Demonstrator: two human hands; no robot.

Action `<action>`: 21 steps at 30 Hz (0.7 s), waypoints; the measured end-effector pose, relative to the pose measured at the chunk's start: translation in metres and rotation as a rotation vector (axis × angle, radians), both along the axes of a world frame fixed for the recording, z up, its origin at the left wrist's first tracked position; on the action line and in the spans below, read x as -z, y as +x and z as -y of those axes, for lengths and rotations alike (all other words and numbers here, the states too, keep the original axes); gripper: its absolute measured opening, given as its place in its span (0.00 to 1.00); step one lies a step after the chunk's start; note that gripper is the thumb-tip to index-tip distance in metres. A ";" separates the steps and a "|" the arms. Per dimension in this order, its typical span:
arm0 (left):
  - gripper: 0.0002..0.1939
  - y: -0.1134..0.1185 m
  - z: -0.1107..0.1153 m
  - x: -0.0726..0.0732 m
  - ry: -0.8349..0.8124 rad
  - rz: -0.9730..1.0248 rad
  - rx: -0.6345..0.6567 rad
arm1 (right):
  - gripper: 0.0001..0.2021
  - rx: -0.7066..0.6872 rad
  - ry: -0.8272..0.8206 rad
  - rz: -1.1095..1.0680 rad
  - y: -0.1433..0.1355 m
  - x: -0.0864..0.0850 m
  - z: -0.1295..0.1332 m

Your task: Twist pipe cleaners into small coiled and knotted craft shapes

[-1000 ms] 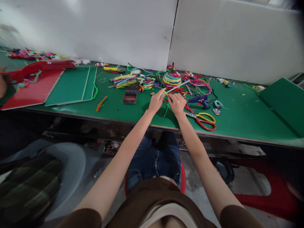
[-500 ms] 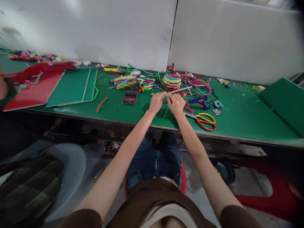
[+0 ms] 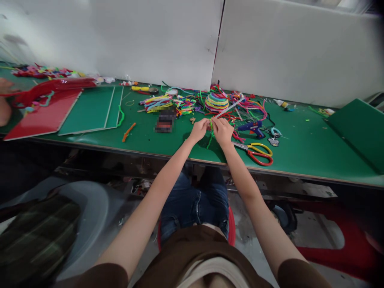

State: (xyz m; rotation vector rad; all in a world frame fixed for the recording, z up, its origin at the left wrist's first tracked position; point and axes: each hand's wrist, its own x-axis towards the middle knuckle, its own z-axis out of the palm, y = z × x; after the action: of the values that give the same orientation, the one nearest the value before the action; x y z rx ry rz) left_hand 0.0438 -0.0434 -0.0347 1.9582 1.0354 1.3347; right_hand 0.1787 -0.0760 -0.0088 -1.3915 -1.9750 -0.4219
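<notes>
My left hand (image 3: 200,129) and my right hand (image 3: 223,131) meet above the green table, fingertips pinched close together. Between them is a bright green pipe cleaner (image 3: 211,138), its lower end hanging toward the table edge. A thin whitish stick (image 3: 230,107) slants up and right from the fingertips, its lower end hidden by my right fingers. Just right of my right hand lie scissors (image 3: 260,154) with one yellow and one red handle. Behind them rests a blue glue gun (image 3: 252,129). A striped pipe-cleaner ball (image 3: 216,102) sits beyond my hands.
Bundles of cut pipe cleaners (image 3: 157,103) lie behind a blurred-out dark object (image 3: 165,121). An orange pipe cleaner (image 3: 129,132) is at left, near green and red boards (image 3: 45,118). Another person's hand (image 3: 4,86) shows at far left. A green panel (image 3: 358,132) stands at right.
The whitish stick has tilted more steeply upward. More of the green pipe cleaner shows between my hands. At far left, the other person's hand has come further into view.
</notes>
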 end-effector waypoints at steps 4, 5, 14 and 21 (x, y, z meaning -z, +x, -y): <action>0.16 0.000 0.000 -0.002 0.002 0.001 0.026 | 0.21 0.013 -0.026 0.016 0.004 -0.004 -0.001; 0.16 0.000 0.001 -0.003 0.007 -0.010 0.018 | 0.21 0.016 -0.034 0.022 0.006 -0.005 -0.001; 0.11 0.001 0.003 -0.003 -0.038 -0.053 0.039 | 0.20 -0.039 -0.041 0.057 0.006 -0.005 0.000; 0.06 -0.003 0.002 -0.003 -0.081 -0.076 -0.106 | 0.18 -0.102 -0.077 -0.015 0.002 -0.003 0.001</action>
State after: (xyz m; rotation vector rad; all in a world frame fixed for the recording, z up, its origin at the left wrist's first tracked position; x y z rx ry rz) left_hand 0.0406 -0.0451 -0.0319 1.9305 1.2249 1.2620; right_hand 0.1803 -0.0766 -0.0058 -1.3297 -2.0586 -0.2914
